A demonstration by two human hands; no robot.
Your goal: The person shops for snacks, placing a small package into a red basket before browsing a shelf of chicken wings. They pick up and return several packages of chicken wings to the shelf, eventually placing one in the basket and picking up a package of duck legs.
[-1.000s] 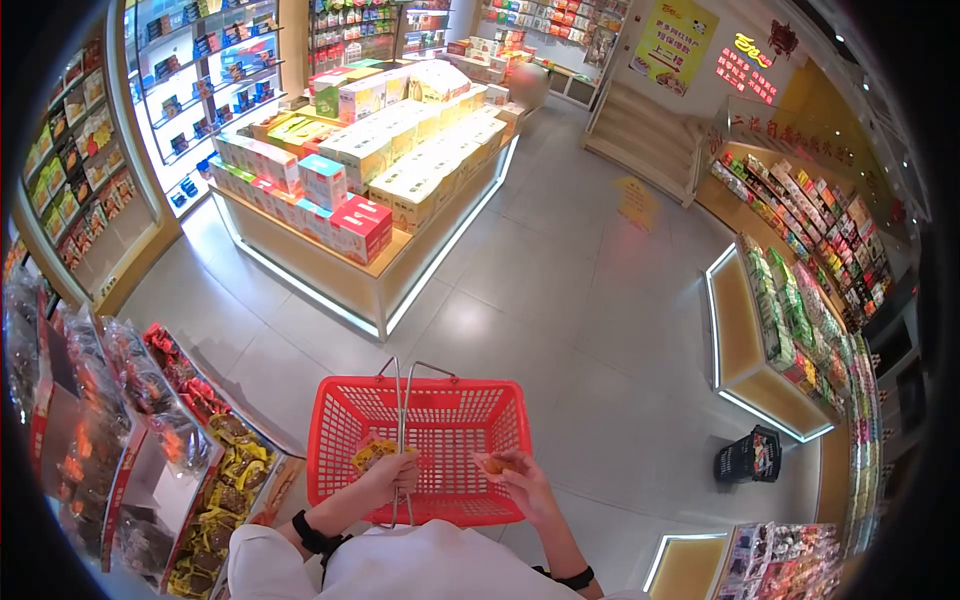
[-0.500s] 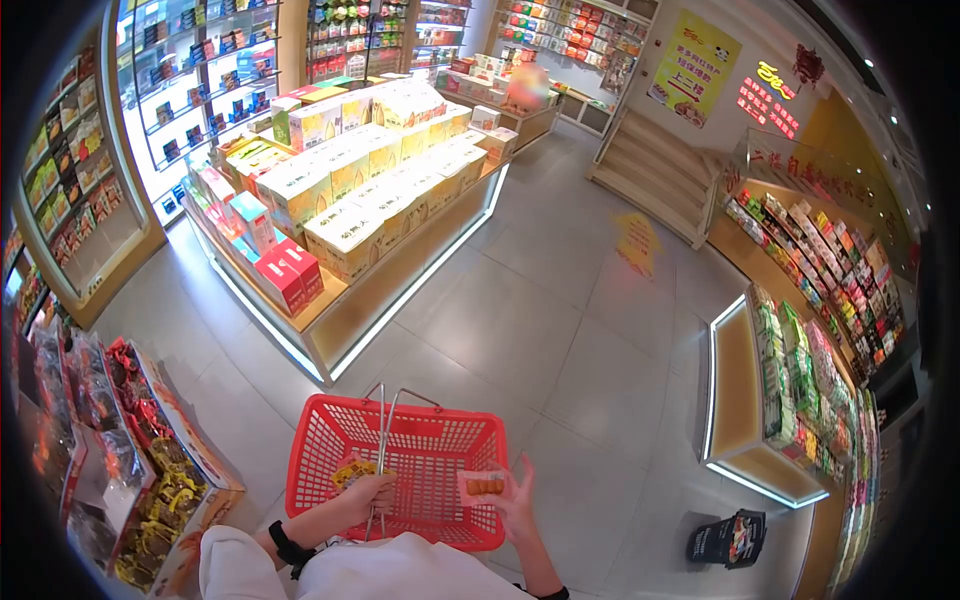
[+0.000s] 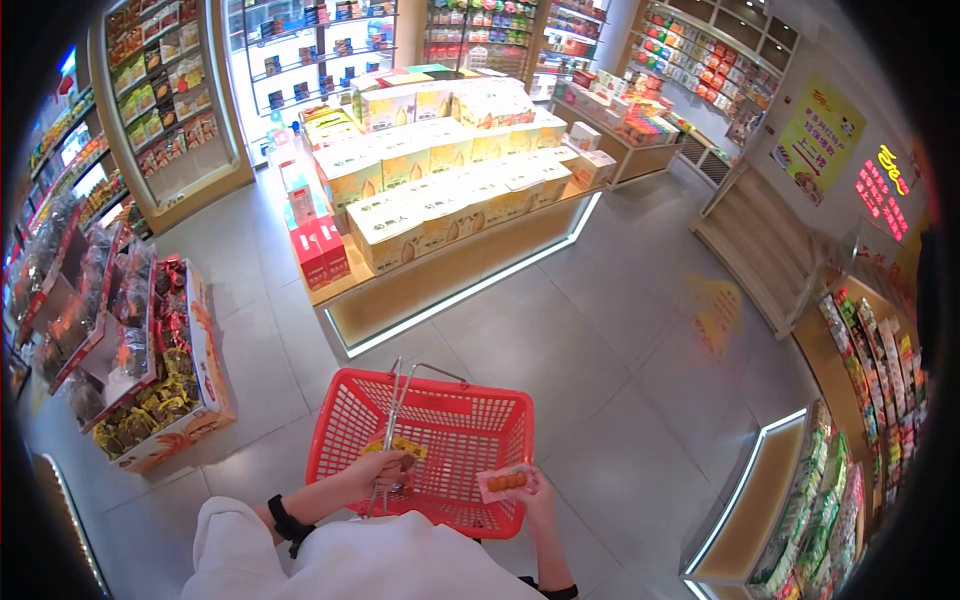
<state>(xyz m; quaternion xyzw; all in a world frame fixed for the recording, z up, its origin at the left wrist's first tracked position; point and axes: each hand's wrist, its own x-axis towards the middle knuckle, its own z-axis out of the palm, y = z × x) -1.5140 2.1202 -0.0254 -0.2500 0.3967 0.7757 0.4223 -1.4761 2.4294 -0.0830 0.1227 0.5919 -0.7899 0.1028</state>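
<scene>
— Looking down from the head camera, what are your hands doing?

— My left hand (image 3: pixel 385 472) is gripping the two metal handles (image 3: pixel 397 405) of the red basket (image 3: pixel 445 403), with the fingers curled tight around them. The basket is hanging in front of my waist, above the grey floor (image 3: pixel 580 340).

— And the other one?

— My right hand (image 3: pixel 537 500) is pinching a small snack packet (image 3: pixel 507 482), pink-edged with orange pieces showing. My fingers are clamped on its lower edge, and I'm holding it flat just over the basket's near right corner.

— Is anything lying in the basket?

— A yellow packet (image 3: pixel 400 447) is showing just beyond my left fingers. I cannot tell whether it's lying inside or caught in my grip.

— What's around you?

— I'm wearing a black wristband (image 3: pixel 280 518) on my left wrist. To my left, a bin of wrapped snacks (image 3: pixel 160 380) is standing on the floor. Ahead, a lit display surface (image 3: pixel 470 270) is carrying stacked yellow and red boxes (image 3: pixel 430 215).
</scene>
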